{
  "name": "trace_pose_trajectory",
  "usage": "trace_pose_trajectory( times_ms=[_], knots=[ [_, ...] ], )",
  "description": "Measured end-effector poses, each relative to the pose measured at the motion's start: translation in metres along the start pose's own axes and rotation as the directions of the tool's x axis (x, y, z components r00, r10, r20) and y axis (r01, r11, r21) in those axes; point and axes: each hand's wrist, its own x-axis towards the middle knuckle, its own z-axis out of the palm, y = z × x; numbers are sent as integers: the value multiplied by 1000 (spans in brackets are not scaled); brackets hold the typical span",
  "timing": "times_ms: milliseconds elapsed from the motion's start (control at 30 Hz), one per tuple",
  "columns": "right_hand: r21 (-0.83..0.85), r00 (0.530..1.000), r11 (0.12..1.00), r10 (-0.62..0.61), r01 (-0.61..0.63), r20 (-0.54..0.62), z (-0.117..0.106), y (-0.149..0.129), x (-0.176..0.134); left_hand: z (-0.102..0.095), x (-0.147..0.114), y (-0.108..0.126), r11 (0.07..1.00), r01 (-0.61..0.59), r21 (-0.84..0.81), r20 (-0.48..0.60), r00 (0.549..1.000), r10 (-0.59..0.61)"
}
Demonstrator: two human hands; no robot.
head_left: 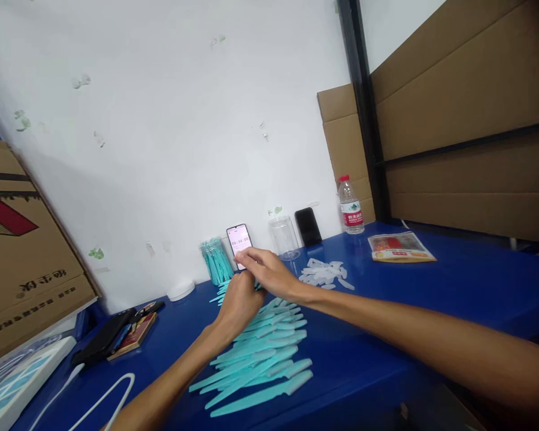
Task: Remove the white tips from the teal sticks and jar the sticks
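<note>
My left hand (242, 297) is closed over the far end of a row of teal eyebrow razors (260, 353); whatever its fingers hold is hidden. Just above and touching it, my right hand (272, 273) has its fingers drawn together in front of an upright phone (238, 234) with a timer on screen. What those fingers grip, if anything, does not show. The razors lie side by side, most with pale caps pointing right. Right of my hands is a loose pile of translucent white caps (326, 273). More teal razors (218, 263) stand in a clear jar behind.
Along the wall stand a clear jar (284, 238), a black phone (308, 227) and a water bottle (351, 206). A food packet (400, 246) lies at right. On the left are a white lid (180, 291), a black pouch (103, 338), a booklet (133, 337) and a white cable (103, 398).
</note>
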Motion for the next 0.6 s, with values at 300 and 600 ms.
trace_pose_trajectory(
  times_ms=[300,600],
  knots=[
    [-743,997,665,-54,71,46,-13,5,0,5,3,-4,995,52,-83,-60,997,-57],
    [-618,985,773,-171,145,17,-35,13,15,-20,-4,-10,919,79,-387,258,966,26]
  ],
)
